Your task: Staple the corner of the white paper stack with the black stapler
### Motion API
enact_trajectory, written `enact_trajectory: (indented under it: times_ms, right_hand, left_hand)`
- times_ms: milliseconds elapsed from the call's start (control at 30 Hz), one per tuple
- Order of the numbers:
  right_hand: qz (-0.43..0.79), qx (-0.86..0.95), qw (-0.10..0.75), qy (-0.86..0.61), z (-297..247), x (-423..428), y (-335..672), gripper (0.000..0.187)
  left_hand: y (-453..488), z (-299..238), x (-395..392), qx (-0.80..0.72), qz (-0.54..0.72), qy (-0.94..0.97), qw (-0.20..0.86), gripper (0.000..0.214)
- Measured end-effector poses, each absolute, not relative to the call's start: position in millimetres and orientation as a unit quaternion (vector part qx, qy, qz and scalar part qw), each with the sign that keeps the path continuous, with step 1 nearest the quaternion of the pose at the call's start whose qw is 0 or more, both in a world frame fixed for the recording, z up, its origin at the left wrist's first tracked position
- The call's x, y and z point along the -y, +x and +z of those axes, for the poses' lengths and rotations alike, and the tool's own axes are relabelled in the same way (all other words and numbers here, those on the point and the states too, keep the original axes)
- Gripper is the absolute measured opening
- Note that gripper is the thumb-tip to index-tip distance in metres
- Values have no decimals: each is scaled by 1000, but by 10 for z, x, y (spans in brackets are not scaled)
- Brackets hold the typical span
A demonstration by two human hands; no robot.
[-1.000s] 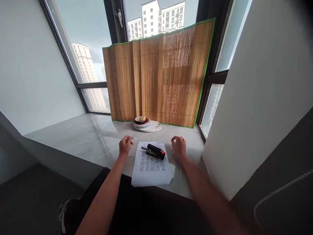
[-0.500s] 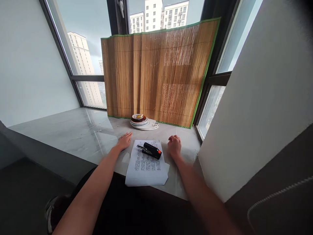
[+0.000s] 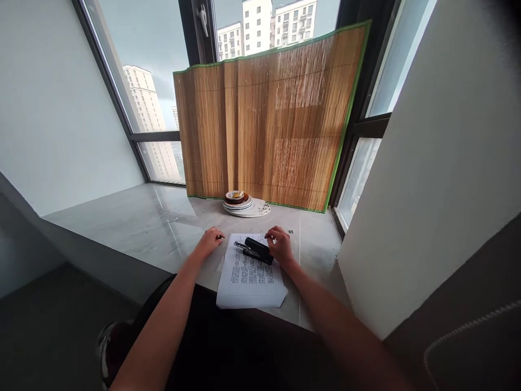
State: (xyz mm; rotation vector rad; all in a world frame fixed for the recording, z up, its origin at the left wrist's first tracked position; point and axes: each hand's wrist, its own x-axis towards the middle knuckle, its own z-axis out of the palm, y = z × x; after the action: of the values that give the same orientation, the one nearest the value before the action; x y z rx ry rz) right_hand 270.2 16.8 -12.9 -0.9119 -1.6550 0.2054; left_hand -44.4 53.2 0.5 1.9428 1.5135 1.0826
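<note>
A black stapler (image 3: 254, 250) lies across the top of a stack of printed paper sheets (image 3: 250, 277) on the marble windowsill (image 3: 134, 222). My right hand (image 3: 279, 243) is curled over the stapler's right end, fingers closed on it. Just left of the sheets' top left corner, my left hand (image 3: 209, 240) rests on the sill with its fingers bent, and something small and dark shows at its fingertips.
A stack of plates (image 3: 244, 205) with a small dish on top stands behind the paper. A bamboo mat (image 3: 268, 119) with green edging leans against the window. A white wall (image 3: 427, 163) closes the right side. The sill's front edge runs just under the paper.
My right hand moved left from beside the paper onto the stapler's right end. My left hand went from lying flat to bent at the paper's corner.
</note>
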Motion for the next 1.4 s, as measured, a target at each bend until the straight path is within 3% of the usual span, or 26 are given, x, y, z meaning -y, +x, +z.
enact_trajectory:
  times_ms: [167, 300, 433, 600, 900, 1400]
  right_hand:
    - [88, 736, 575, -347, -44, -71, 2646, 18]
    - [67, 798, 510, -314, -23, 13, 2554, 14]
    - [83, 823, 470, -307, -47, 1, 2496, 8]
    - [120, 813, 479, -309, -60, -31, 2479, 9]
    - [142, 802, 481, -325, -66, -47, 2468, 10]
    - [147, 799, 489, -318, -37, -37, 2468, 10]
  left_hand:
    - [-393, 137, -314, -522, 492, 624, 312, 14]
    - [-229, 173, -175, -451, 468, 679, 342, 12]
    - [-137, 175, -116, -438, 416, 744, 286, 6]
    - [-66, 151, -154, -371, 384, 810, 241, 15]
    - [114, 1, -315, -384, 337, 838, 190, 22]
    - [124, -60, -410, -354, 324, 855, 199, 24]
